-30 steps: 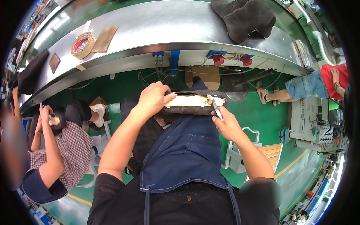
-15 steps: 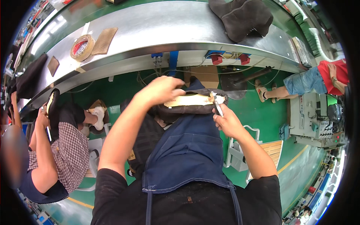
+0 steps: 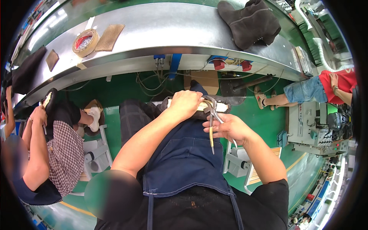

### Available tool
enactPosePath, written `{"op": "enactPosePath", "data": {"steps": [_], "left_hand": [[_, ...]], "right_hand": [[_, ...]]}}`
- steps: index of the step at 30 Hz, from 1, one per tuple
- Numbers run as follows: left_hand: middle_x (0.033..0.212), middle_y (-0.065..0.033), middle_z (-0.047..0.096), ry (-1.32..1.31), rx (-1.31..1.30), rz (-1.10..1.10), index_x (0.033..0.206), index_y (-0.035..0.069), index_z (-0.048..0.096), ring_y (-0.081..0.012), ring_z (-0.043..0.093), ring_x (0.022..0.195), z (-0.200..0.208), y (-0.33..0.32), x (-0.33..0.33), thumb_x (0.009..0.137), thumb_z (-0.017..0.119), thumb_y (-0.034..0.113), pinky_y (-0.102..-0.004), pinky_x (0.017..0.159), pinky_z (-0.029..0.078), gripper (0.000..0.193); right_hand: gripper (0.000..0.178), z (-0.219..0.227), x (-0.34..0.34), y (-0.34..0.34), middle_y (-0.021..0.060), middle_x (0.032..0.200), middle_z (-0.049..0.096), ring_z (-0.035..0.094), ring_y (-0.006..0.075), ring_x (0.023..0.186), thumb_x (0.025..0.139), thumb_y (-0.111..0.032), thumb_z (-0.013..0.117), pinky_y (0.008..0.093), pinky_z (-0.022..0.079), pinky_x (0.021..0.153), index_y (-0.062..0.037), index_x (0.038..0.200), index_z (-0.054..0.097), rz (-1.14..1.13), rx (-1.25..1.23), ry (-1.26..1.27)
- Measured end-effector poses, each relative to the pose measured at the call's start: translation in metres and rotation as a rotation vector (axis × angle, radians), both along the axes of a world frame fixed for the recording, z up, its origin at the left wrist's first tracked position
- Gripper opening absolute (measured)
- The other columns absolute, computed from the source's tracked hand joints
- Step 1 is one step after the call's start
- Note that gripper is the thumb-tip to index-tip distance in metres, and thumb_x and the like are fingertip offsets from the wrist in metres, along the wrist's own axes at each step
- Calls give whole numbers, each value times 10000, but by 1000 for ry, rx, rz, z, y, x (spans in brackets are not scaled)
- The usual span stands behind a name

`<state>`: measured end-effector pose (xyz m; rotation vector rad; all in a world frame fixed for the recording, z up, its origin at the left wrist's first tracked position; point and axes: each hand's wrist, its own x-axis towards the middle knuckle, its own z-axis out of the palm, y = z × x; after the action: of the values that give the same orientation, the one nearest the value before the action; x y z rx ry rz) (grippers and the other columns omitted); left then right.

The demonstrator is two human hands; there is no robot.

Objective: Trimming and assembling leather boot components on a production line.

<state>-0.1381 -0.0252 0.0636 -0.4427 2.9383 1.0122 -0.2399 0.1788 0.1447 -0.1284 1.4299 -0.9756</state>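
A dark boot lies across my lap with its pale underside facing up. My left hand is closed over the boot's near and middle part, with its fingertips beside the tool's jaws. My right hand holds metal pincers whose curved head rests at the boot's underside. The two handles are spread apart, one pointing down toward my apron and the other passing by my fingers. What the jaws and my left fingertips pinch is too small to make out.
On the metal bench ahead are a tape roll, a brown pad and a dark ankle boot. A co-worker sits at left with a shoe. Someone in red stands at right near a machine. White stools flank me.
My left hand has come down onto the boot beside the pincers. The pincers' handles have spread, and my right fingers have loosened around them.
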Motion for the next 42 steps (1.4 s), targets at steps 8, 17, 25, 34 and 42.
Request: {"op": "enactPosePath", "data": {"steps": [8, 17, 25, 34, 42], "left_hand": [[1379, -211, 645, 106, -35, -203, 1456, -28, 521, -361, 613, 1299, 3, 3, 32, 750, 906, 260, -458, 1094, 476, 854], [1438, -200, 597, 244, -171, -114, 1466, -49, 491, -349, 584, 1318, -10, 25, 34, 714, 921, 202, -460, 1142, 428, 902], [1531, -191, 533, 241, -350, -172, 1521, -16, 469, -359, 549, 1350, -20, 29, 40, 792, 863, 255, -469, 1167, 401, 872], [1554, -168, 532, 415, -500, -116, 1481, 30, 558, -419, 546, 1353, -36, 41, 52, 829, 795, 220, -554, 1166, 406, 719], [1535, -168, 561, 495, -467, -91, 1453, 28, 588, -415, 540, 1376, -47, 41, 54, 803, 804, 208, -542, 1176, 415, 708]], "right_hand": [[238, 15, -5, -19, 80, 951, 631, 688, 204, 797, 1030, -20, 551, 378, 630, 713, 17, 1266, 556, 189, 182, 190], [138, -22, 25, 6, 90, 848, 650, 638, 178, 654, 1063, -57, 516, 358, 547, 604, 22, 1177, 524, 398, 100, 905], [133, 20, -29, 3, 92, 975, 726, 713, 177, 733, 1006, -15, 585, 348, 592, 694, 20, 1131, 608, 573, 137, 506], [794, 23, 9, -19, 219, 1125, 745, 760, 364, 984, 982, 32, 561, 439, 591, 850, -168, 1681, 241, 314, -325, 1288], [843, 5, 8, -14, 206, 1027, 748, 721, 292, 778, 968, 79, 547, 411, 580, 755, -226, 1694, 246, 385, -120, 1195]]}}
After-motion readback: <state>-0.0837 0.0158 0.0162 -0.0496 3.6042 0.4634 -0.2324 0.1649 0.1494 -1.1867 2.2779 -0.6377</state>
